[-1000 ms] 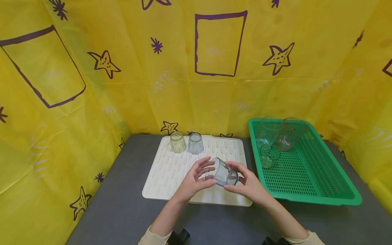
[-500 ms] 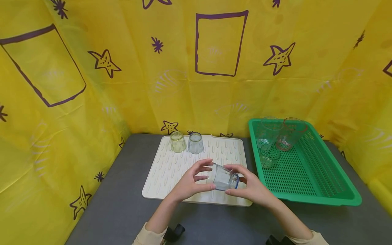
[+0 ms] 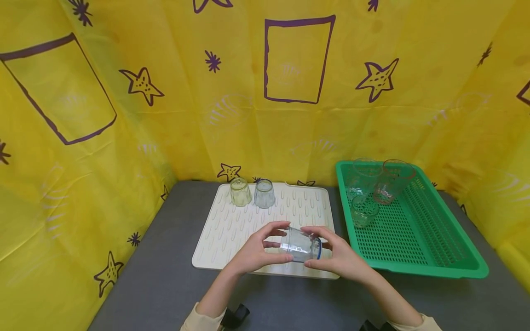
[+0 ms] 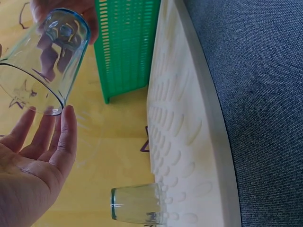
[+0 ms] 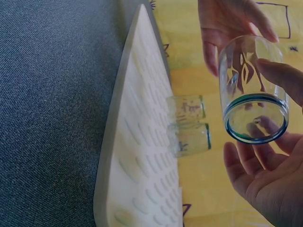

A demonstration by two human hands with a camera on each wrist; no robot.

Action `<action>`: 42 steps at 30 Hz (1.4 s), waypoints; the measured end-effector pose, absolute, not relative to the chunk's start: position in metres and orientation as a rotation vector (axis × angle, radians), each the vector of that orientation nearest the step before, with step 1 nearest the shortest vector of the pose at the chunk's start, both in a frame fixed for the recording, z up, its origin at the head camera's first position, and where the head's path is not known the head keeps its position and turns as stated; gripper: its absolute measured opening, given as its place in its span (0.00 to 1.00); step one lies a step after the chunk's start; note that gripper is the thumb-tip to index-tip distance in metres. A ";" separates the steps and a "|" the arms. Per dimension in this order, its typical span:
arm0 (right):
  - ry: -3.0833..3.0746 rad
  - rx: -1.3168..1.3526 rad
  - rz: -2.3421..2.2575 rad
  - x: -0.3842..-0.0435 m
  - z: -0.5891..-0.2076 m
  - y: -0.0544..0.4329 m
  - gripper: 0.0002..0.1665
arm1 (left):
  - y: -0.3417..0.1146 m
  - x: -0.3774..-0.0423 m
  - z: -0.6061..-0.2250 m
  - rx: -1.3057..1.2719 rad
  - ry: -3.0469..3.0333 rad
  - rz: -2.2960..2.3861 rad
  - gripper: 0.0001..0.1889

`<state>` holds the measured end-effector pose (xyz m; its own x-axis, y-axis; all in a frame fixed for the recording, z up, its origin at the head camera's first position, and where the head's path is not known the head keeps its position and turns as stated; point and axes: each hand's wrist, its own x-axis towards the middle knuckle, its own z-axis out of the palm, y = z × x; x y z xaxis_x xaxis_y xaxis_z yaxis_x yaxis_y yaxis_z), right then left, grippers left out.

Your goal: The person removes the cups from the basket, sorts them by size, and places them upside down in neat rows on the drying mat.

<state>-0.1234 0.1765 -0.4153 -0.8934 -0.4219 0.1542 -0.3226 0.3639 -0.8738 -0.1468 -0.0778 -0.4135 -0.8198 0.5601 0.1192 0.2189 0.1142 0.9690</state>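
A clear glass tumbler with a bluish base (image 3: 300,246) is held on its side above the white drying mat (image 3: 223,234). Its mouth faces my left hand (image 3: 261,250), whose thumb and fingertips hold the rim end. At the base end, my right hand (image 3: 337,255) grips with thumb and fingers spread round the glass. The right wrist view has the thick blue base ring of the tumbler (image 5: 255,118) towards the camera. Upside down at the mat's back left stand a yellowish glass (image 3: 240,193) and a bluish glass (image 3: 264,194), side by side.
Right of the mat, a green perforated basket (image 3: 422,271) holds a tall clear glass (image 3: 360,179), a pink-tinted glass (image 3: 391,184) and a short glass (image 3: 364,214). A yellow patterned cloth (image 3: 298,128) hangs behind the grey table (image 3: 161,276).
Both hands have come slightly nearer to the body with the tumbler between them. The tumbler has turned to lie more nearly level. The other glasses have stayed where they were.
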 end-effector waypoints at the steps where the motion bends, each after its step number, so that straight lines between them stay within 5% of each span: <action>1: 2.514 -0.685 -1.574 -0.123 -0.416 0.176 0.39 | -0.078 -0.146 -0.413 0.766 2.121 1.761 0.35; 42: 1.944 -0.342 -2.094 -0.127 -0.421 0.164 0.39 | -0.076 -0.143 -0.421 0.547 1.840 2.143 0.33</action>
<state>-0.1272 0.1645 -0.4209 -0.9377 -0.3473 -0.0061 0.0318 -0.0684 -0.9972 -0.1433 -0.0757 -0.4211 -0.8941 0.4339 0.1112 0.0442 -0.1615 0.9859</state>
